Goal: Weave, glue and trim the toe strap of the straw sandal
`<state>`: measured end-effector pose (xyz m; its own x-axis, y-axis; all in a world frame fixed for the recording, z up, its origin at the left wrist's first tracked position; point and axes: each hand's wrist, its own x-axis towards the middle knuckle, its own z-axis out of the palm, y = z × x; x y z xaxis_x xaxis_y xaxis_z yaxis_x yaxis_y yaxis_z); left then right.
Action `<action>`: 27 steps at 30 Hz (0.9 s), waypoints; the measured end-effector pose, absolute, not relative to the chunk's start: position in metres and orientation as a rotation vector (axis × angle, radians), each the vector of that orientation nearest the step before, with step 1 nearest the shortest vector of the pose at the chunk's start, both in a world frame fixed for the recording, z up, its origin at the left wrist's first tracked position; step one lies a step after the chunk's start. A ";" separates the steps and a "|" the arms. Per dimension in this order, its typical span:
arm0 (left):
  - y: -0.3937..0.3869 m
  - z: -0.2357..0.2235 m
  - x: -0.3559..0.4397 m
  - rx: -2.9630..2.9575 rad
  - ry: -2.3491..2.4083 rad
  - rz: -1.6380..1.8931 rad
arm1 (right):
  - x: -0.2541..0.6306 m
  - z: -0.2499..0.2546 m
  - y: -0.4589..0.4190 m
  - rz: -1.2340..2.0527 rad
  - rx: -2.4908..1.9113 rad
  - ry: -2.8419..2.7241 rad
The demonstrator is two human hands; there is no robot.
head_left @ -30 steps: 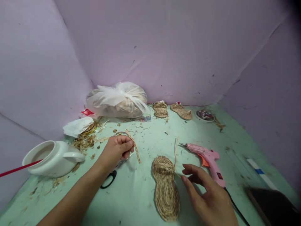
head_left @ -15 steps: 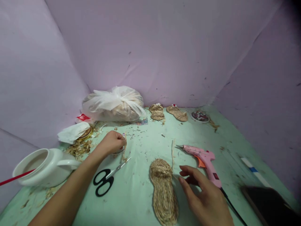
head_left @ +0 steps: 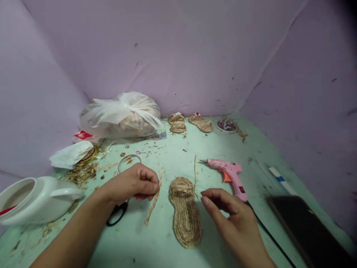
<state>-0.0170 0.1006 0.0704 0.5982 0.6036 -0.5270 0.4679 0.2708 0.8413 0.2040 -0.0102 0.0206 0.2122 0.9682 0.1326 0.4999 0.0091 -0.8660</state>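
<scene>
Pinched in my left hand (head_left: 143, 182) is a short braided straw cord (head_left: 152, 208), hanging at a slant above the table. To its right lies a woven straw slipper (head_left: 186, 219), flat on the table with a band across its upper part. My right hand (head_left: 231, 219) is beside the slipper's right edge, thumb and forefinger close together at a thin fibre strand (head_left: 196, 192) that sticks out there. Another pale cord piece (head_left: 195, 169) lies above the slipper. Scissors (head_left: 117, 215) are mostly hidden under my left wrist, one black handle showing.
A pink glue gun (head_left: 227, 173) lies at the right, its cable running beside a dark phone (head_left: 309, 227). Left are a white pot (head_left: 47, 201) and a roll of clear tape (head_left: 122, 160). Behind are a tied plastic bag (head_left: 122, 115), two small straw slippers (head_left: 177, 123) and a bead dish (head_left: 227, 125).
My left hand reached back and left with the braided cord, then returned toward the slipper. The scissors came into fuller view, then were covered again. My right hand stayed beside the slipper.
</scene>
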 end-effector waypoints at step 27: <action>0.081 0.066 -0.007 1.152 1.046 0.626 | 0.186 0.024 -0.020 1.184 -1.335 -1.122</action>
<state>-0.0074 0.0814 0.0658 0.4159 0.8449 -0.3363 0.1027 0.3239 0.9405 0.1858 -0.0203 0.0241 0.0946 0.9923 -0.0801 0.0268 -0.0829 -0.9962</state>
